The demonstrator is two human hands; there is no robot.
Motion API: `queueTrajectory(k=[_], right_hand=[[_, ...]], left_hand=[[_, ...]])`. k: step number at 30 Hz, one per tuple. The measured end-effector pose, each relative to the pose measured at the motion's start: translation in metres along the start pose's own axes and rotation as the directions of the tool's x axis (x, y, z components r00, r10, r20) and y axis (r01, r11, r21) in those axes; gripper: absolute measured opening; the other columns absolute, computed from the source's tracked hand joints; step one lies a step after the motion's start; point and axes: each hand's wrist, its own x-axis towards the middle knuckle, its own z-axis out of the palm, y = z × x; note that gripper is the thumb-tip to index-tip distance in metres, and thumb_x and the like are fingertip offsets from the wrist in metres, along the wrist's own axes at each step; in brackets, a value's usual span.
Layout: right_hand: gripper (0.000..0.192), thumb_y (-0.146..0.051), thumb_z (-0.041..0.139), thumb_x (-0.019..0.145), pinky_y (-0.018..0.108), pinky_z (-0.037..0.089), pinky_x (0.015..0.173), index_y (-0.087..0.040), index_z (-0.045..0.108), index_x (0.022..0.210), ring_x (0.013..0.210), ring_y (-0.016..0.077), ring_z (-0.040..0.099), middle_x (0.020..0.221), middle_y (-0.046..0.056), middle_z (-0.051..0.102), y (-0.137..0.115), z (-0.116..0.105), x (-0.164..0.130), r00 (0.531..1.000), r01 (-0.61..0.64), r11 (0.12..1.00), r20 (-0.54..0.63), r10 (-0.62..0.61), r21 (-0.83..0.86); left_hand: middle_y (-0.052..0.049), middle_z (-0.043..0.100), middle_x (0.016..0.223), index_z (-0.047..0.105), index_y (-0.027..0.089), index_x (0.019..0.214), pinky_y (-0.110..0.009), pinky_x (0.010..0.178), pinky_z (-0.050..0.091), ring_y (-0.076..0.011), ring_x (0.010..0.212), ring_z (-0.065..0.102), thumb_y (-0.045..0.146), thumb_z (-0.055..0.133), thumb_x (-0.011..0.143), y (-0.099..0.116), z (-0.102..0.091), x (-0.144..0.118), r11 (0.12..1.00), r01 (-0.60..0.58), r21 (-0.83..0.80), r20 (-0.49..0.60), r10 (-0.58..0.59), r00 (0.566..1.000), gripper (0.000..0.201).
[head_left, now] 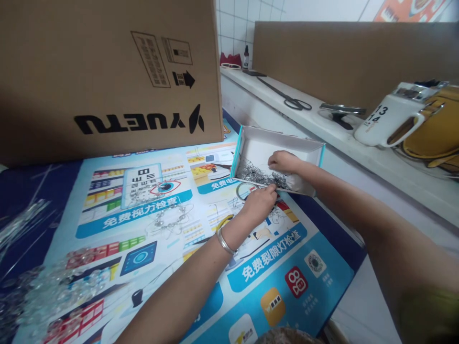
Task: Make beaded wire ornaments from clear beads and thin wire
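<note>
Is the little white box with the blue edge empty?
No. The small white cardboard box holds tangled thin silver wires; the right hand reaches inside.

Both forearms stretch forward and meet; the left hand (258, 203) has its fingers pinched together, the right hand (283, 161) is curled, palm down, just above it
</note>
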Motion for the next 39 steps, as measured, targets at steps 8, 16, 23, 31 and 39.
queueTrajectory(k=[8,16,23,31,39], right_hand=[[0.035,-0.036,0.032,0.089,0.031,0.037,0.078,-0.020,0.059,0.104,0.094,0.0219,0.054,0.103,0.007,0.062,0.013,-0.042,-0.020,0.923,-0.147,0.989,-0.357,0.142,0.013],[0.028,-0.037,0.036,0.090,0.033,0.038,0.080,-0.021,0.059,0.093,0.091,0.0182,0.052,0.093,0.007,0.062,0.009,-0.094,-0.074,0.601,-0.023,0.984,-0.784,0.156,0.178],[0.027,-0.042,0.042,0.087,0.024,0.042,0.053,-0.021,0.059,0.085,0.058,0.0096,0.053,0.072,-0.001,0.057,-0.021,-0.086,-0.087,0.529,0.183,0.845,-0.775,0.346,0.502],[0.023,-0.039,0.058,0.077,0.019,0.036,0.037,-0.017,0.060,0.080,0.040,0.0052,0.046,0.059,-0.003,0.057,-0.087,-0.059,-0.090,0.892,0.289,0.257,-0.358,0.278,0.922],[0.023,-0.039,0.058,0.075,0.018,0.039,0.038,-0.017,0.059,0.078,0.042,0.0062,0.052,0.059,-0.004,0.058,-0.194,-0.017,-0.085,0.983,0.059,-0.076,-0.071,-0.168,0.995]], left_hand=[[-0.010,0.054,0.115,0.060,0.012,0.087,-0.031,0.079,0.042,-0.0174,0.087,0.056,0.011,0.039,0.085,-0.008,0.002,0.010,0.996,-0.060,-0.070,-0.050,0.057,0.997,0.022],[-0.005,0.048,0.130,0.061,0.014,0.079,-0.031,0.086,0.041,-0.0179,0.095,0.057,0.008,0.044,0.079,-0.032,0.004,0.057,0.972,-0.094,-0.216,-0.071,0.081,0.994,0.018],[-0.002,0.028,0.144,0.060,0.016,0.069,-0.031,0.088,0.042,-0.0192,0.110,0.051,0.014,0.049,0.077,-0.047,0.001,0.041,0.826,-0.038,-0.563,-0.051,0.010,0.999,0.014],[-0.007,0.067,0.095,0.056,0.016,0.079,-0.032,0.079,0.044,-0.0178,0.090,0.060,0.030,0.055,0.078,-0.049,-0.040,-0.060,0.020,0.190,-0.981,0.158,-0.476,0.865,0.014],[-0.007,0.067,0.076,0.053,0.013,0.073,-0.022,0.063,0.044,-0.0175,0.077,0.064,0.031,0.066,0.071,-0.028,-0.054,-0.150,-0.525,0.246,-0.815,0.515,-0.460,0.724,0.022]])
